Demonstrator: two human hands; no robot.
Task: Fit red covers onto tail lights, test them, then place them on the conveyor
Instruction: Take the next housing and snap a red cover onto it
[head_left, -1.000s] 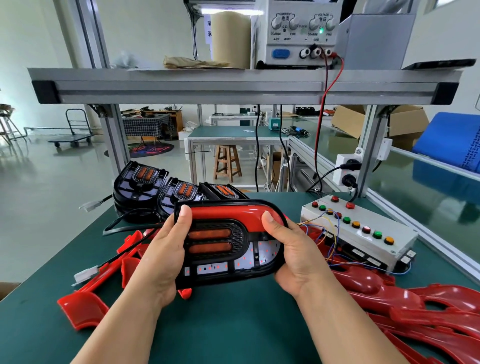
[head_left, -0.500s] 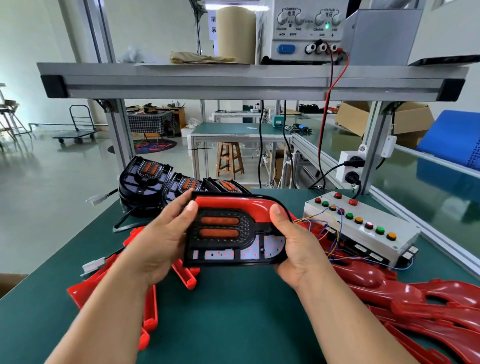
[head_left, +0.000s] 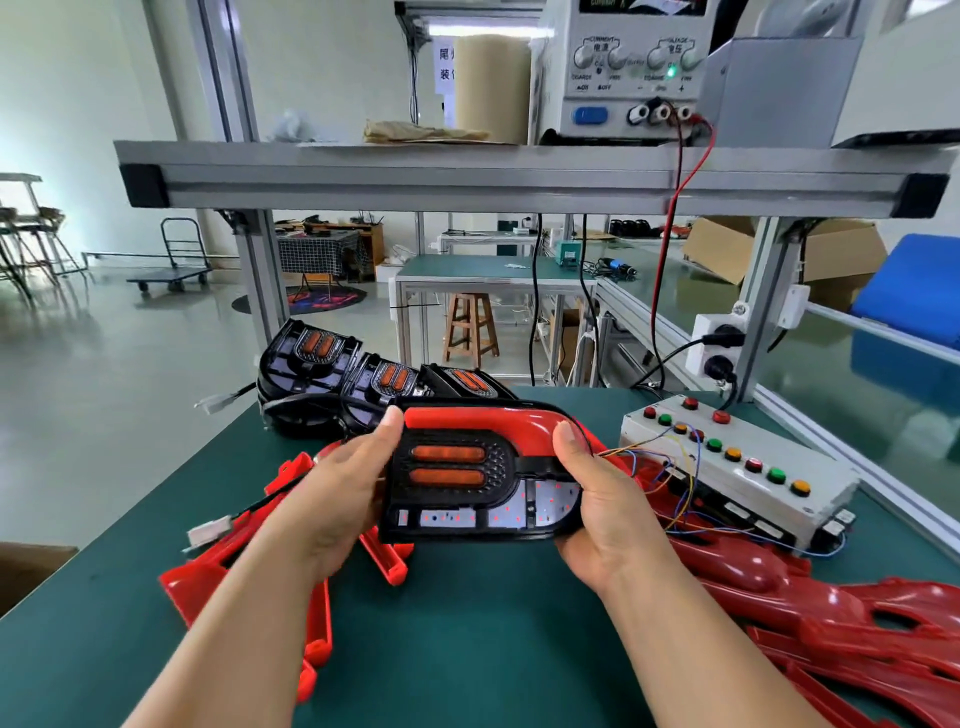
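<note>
I hold a black tail light (head_left: 467, 499) with two orange lenses above the green table. A red cover (head_left: 483, 425) lies along its top edge and right corner. My left hand (head_left: 343, 493) grips its left end, thumb on the upper left corner. My right hand (head_left: 602, 499) grips its right end, thumb on the red cover. Small red dots glow in the light's lower strip. A white connector (head_left: 208, 531) on a black lead trails off to the left.
Three bare black tail lights (head_left: 332, 374) stand in a row behind. Loose red covers lie at left (head_left: 244, 571) and in a pile at right (head_left: 831, 623). A white button box (head_left: 743, 467) with coloured wires sits right. A power supply (head_left: 623, 73) stands on the shelf.
The view has tilted and moved closer. My left thumb has slid up to the light's upper left corner. Both hands keep hold of the tail light.
</note>
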